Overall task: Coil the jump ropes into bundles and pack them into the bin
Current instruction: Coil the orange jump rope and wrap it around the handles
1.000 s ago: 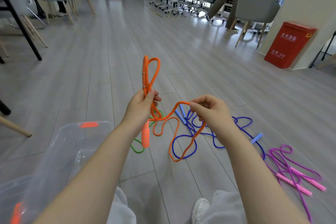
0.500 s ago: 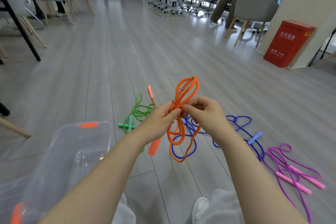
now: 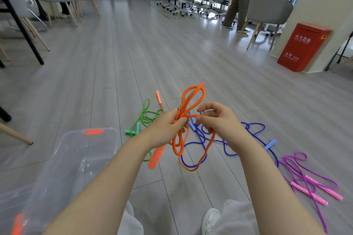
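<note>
Grey floor underfoot, left hand (image 3: 168,129) is pinching the orange rope (image 3: 191,101) loops; right hand (image 3: 217,120), fingers loosely curled, should be wrapping the slack snugly.

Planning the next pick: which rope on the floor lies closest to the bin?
The green rope, just beyond the clear bin. The blue rope and purple rope lie farther right.

The held rope (image 3: 193,101) is orange, with an orange lattice-patterned handle (image 3: 155,156). On the grey plank floor (image 3: 133,53) lie a green rope (image 3: 145,116), a blue rope (image 3: 229,145) with blue-and-white patterned handles, and a purple rope (image 3: 298,170) with pink handles. The clear bin (image 3: 76,150) has orange latches. A red box (image 3: 301,47) bears white lettering.
</note>
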